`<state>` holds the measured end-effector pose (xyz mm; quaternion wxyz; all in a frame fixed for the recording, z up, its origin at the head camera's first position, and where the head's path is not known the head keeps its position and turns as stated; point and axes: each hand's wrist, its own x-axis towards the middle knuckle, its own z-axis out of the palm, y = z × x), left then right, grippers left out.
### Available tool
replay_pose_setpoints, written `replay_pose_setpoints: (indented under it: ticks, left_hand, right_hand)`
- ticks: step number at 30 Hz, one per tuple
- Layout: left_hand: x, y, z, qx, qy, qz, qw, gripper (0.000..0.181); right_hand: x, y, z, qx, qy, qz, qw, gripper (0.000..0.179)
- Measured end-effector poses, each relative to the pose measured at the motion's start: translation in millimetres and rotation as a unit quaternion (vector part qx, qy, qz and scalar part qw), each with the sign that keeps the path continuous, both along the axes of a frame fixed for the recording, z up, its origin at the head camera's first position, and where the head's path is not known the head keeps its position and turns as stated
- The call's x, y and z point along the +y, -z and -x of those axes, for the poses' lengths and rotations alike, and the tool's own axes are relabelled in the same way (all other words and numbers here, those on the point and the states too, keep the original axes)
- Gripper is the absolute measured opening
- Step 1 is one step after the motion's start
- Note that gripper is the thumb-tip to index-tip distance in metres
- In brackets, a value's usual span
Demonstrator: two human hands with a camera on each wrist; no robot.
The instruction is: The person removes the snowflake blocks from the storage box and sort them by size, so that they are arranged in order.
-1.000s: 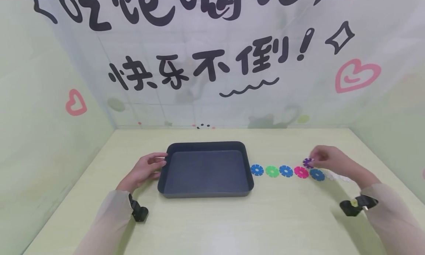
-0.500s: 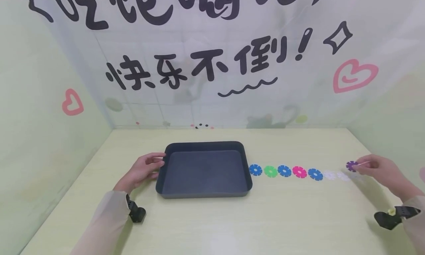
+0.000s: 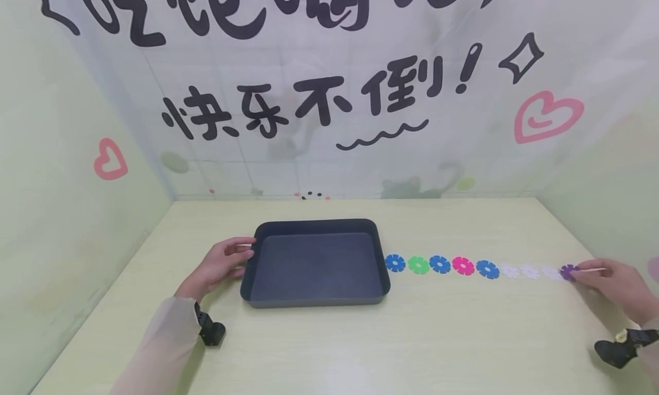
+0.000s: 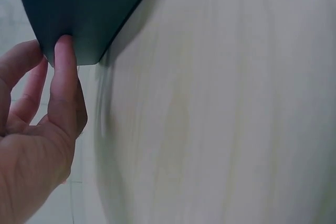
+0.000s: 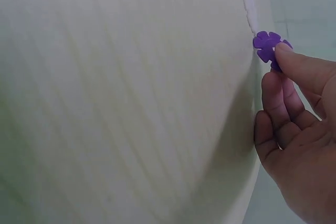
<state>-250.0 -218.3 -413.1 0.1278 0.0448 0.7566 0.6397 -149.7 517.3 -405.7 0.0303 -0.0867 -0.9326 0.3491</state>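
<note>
A dark rectangular baking tray (image 3: pixel 315 302) lies on the table. My left hand (image 3: pixel 222 267) is at its left side, fingertips touching the outer wall near the rim; the left wrist view shows a fingertip against the tray's wall (image 4: pixel 84 3). My right hand (image 3: pixel 615 283) pinches a purple snowflake disc (image 5: pixel 266 46) between thumb and fingers, at the right end of a row of discs. That row runs from the tray's right side: a blue disc (image 3: pixel 395 263), a green disc (image 3: pixel 419 264), another blue disc, a pink disc (image 3: pixel 463 266), a third blue disc and pale white discs (image 3: pixel 530 271).
The light wooden table (image 3: pixel 329 349) extends in front of the tray and the row. A printed wall cloth (image 3: pixel 288 166) with black lettering stands behind it, and pale side walls flank the table. Each wrist carries a black camera (image 3: pixel 211 329).
My right hand has carried the purple disc rightward over the row and lowered it beside the last white disc. My left hand has stayed at the tray.
</note>
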Motion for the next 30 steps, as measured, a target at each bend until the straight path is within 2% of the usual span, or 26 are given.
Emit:
replay_pose_setpoints:
  ticks: [7, 13, 15, 22, 30]
  left_hand:
    - [1.0, 0.3, 1.1, 0.003, 0.006, 0.001, 1.0000, 0.050]
    - [1.8, 0.4, 1.1, 0.004, 0.011, 0.001, 0.9999, 0.051]
    - [2.1, 0.0, 1.1, 0.004, 0.011, 0.001, 0.9999, 0.051]
    - [0.6, -2.7, -2.1, 0.001, 0.005, 0.005, 1.0000, 0.052]
    - [1.5, -7.1, -5.9, 0.000, 0.008, 0.001, 1.0000, 0.053]
  right_hand:
    - [4.1, 2.7, -2.5, 0.000, 0.009, -0.018, 0.9998, 0.029]
    - [9.7, 9.5, 2.7, -0.022, 0.024, -0.052, 0.9981, 0.053]
    - [12.4, 12.3, 4.2, -0.024, 0.023, -0.065, 0.9973, 0.056]
    - [5.1, 6.6, 7.8, -0.024, 0.003, -0.093, 0.9953, 0.049]
    - [7.6, 11.9, 10.6, -0.025, 0.005, -0.104, 0.9943, 0.050]
